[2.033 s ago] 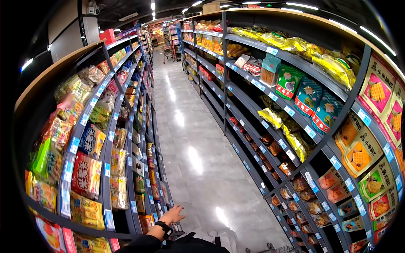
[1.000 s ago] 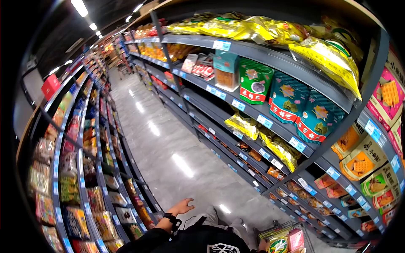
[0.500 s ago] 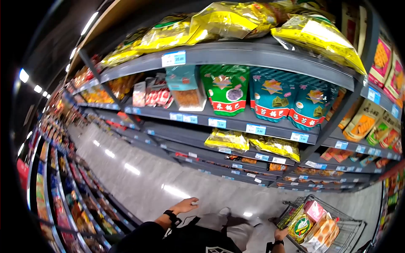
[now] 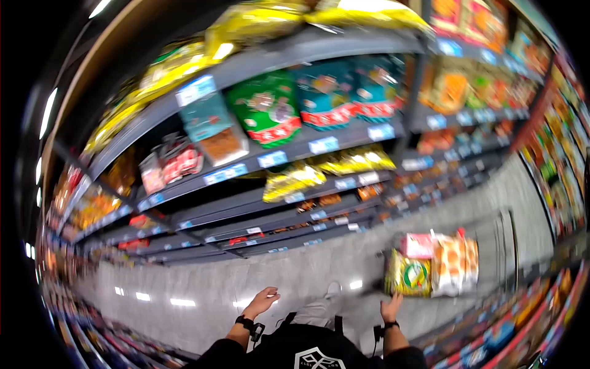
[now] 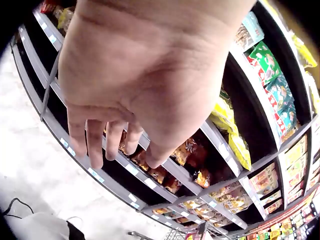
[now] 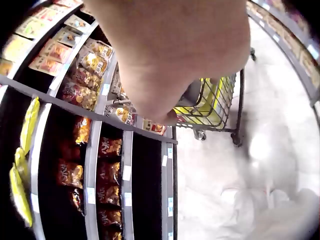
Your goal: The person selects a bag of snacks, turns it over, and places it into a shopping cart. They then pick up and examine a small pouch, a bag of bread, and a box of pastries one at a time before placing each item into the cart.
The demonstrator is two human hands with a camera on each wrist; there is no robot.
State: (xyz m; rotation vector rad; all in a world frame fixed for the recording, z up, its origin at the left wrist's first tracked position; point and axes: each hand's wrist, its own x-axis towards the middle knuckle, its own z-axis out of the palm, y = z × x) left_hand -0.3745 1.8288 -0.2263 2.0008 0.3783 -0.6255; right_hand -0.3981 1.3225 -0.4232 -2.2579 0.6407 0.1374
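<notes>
My left hand (image 4: 263, 301) hangs in the air over the aisle floor, holding nothing. In the left wrist view its fingers (image 5: 95, 145) are loosely bent, with the shelves behind them. My right hand (image 4: 391, 309) is at the near left end of a wire shopping cart (image 6: 231, 102) and grips its edge; the wrist hides most of the fingers in the right wrist view. Inside the cart lie a yellow bag with a green round logo (image 4: 410, 275), a pink box (image 4: 418, 245) and a large bag with an orange-brown pattern (image 4: 453, 265).
Ahead runs a long grey shelf (image 4: 319, 146). It bears green snack pouches (image 4: 264, 109), teal pouches (image 4: 322, 92) and yellow bags (image 4: 362, 161). Another shelf (image 4: 491, 332) lines the near side. Grey floor (image 4: 209, 280) lies between, with a further rack (image 4: 562, 166) at the right.
The head view has swung right from looking down the aisle to facing the shelf. The right hand and the loaded cart have come into view. The left hand stays raised, holding nothing.
</notes>
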